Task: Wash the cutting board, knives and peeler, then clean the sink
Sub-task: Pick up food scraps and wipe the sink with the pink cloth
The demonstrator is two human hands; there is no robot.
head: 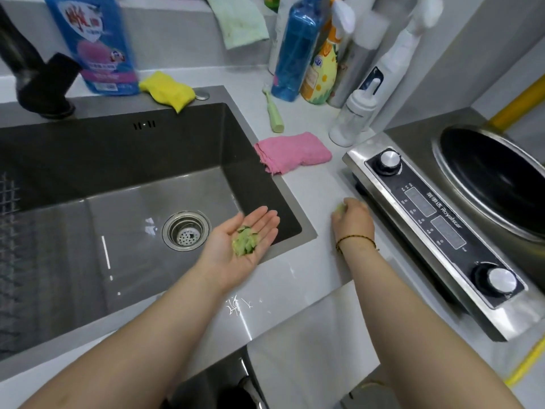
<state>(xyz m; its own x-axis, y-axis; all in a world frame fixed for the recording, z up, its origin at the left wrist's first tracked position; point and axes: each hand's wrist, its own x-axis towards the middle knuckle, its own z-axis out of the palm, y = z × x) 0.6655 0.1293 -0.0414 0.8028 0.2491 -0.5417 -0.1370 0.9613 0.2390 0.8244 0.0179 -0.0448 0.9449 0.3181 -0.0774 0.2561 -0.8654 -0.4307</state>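
Dark grey sink (118, 149), wet, with steel strainer (186, 230). Cradling green peelings (244, 245) on spread left hand (224, 249); pinching pale scrap (340, 208), half hidden, with curled right hand (352, 224) on bench (312, 196).

Grey counter (309, 305), holding:
- blue detergent refill pouch (94, 42), upright at the back left;
- yellow cloth (168, 90), just beside the pouch;
- pale green towel (239, 19), draped over the ledge;
- blue bottle (295, 51) and orange-and-yellow spray bottle (321, 72), side by side;
- white pump bottle (354, 116);
- pale green brush (274, 113), lying flat;
- pink cloth (293, 152), folded.

Right: Royalstar induction cooker (436, 219) with two knobs, and a dark wok (498, 181) on it.
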